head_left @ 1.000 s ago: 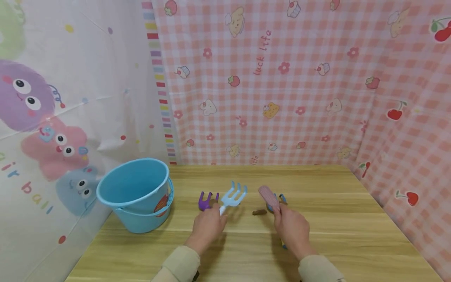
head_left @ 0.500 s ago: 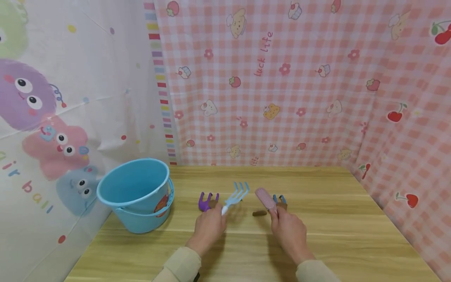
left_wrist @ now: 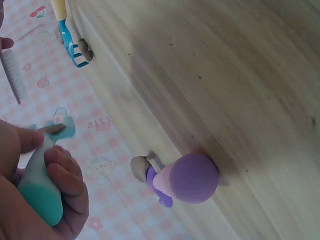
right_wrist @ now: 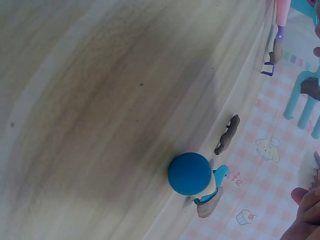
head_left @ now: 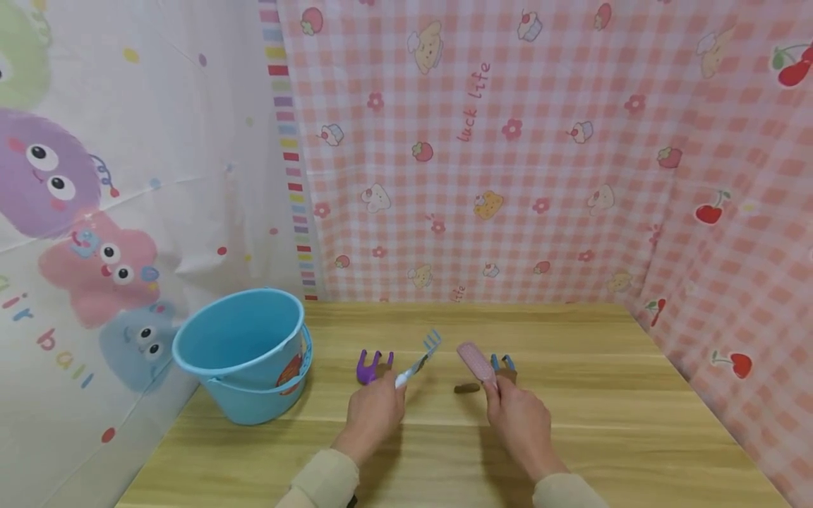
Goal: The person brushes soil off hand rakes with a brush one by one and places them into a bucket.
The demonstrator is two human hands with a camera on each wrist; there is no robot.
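Note:
My left hand [head_left: 375, 409] grips the white handle of a light blue hand rake [head_left: 429, 343], tines raised above the table. A brown lump [right_wrist: 311, 87] sticks to the rake in the right wrist view. My right hand [head_left: 522, 420] holds a pink brush [head_left: 475, 361] with pale bristles, its head pointing toward the rake but apart from it. Beyond my left hand lies a purple hand rake [head_left: 367, 370] with a pink handle and a brown lump against it. A blue hand rake [head_left: 502, 362] with a yellow handle lies partly hidden behind my right hand, also with a brown lump.
A brown piece [head_left: 466, 388] lies on the wooden table [head_left: 444, 466] between my hands. A light blue bucket [head_left: 257, 395] with its handle down stands at the left. Patterned cloths [head_left: 470, 169] hang behind the table and along both sides.
The light blue rake has turned in my left hand, from its broad face showing to nearly edge-on, and a dark spot now shows on it. The brush has shifted slightly left.

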